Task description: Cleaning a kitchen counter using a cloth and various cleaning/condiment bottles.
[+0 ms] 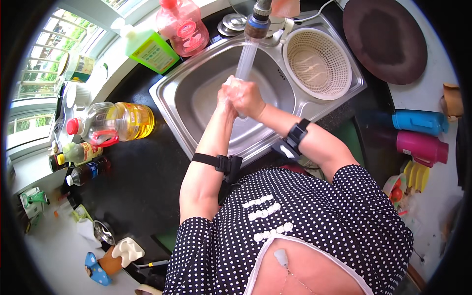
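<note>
My left hand (223,96) and my right hand (246,95) are pressed together over the stainless steel sink basin (199,88). The right one lies over the left and hides most of its fingers. White lather or wet shine shows on the skin. From the faucet (257,27), a stream of water (247,57) runs down onto or just behind both hands. Whether something small is between the palms is hidden. A white plastic colander (315,68) sits in the side bowl, right of my hands.
A green bottle (153,51) and a pink jug (184,31) stand behind the sink. An oil bottle (129,121) is on the black countertop (136,184) at left. At right are a large dark round lid or board (385,40), a blue jug (420,121) and a magenta jug (422,147).
</note>
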A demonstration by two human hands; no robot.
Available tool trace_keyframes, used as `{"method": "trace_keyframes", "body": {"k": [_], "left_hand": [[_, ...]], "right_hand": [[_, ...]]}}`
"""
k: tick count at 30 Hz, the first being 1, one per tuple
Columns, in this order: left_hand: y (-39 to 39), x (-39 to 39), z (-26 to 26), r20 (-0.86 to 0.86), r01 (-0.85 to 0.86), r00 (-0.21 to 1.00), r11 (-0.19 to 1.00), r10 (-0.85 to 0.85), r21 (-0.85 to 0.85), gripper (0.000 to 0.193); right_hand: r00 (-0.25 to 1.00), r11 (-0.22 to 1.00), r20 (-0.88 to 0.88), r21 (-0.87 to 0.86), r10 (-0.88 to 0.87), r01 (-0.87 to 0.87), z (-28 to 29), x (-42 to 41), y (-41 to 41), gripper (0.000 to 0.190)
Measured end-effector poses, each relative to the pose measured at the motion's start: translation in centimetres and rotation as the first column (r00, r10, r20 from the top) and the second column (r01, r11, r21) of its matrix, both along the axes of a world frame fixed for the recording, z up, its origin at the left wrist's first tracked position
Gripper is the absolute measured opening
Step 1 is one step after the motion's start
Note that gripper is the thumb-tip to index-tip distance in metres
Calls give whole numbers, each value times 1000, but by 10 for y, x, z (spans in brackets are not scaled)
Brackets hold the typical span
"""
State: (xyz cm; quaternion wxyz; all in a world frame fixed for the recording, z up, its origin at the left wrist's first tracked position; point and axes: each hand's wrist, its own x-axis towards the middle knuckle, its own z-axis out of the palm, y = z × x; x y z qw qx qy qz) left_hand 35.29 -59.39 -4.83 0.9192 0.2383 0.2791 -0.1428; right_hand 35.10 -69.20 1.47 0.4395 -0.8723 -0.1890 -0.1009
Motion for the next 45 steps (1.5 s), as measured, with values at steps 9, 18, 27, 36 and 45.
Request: {"method": "trace_keyframes", "body": {"k": [9,18,27,36,45], "left_hand": [[15,3,36,-82,196,978,733,-189,652,45],[47,10,45,58,114,986,881,-159,460,42],[79,-10,-12,-123,158,986,898,-117,412,32],[-11,13,-32,57,74,996,990,-67,-120,43],[-37,20,18,-72,120,993,841,-97,528,36]], "right_hand": [[960,959,-265,237,-91,157,-50,34,-38,35],[851,891,-525,398,24,220,-52,55,-64,30],[691,560,-537,797,485,226,-21,49,-35,21],[845,889,-397,423,358,-178,2,9,-1,24],[984,993,-163,-79,77,-91,-107,78,-69,30]]}}
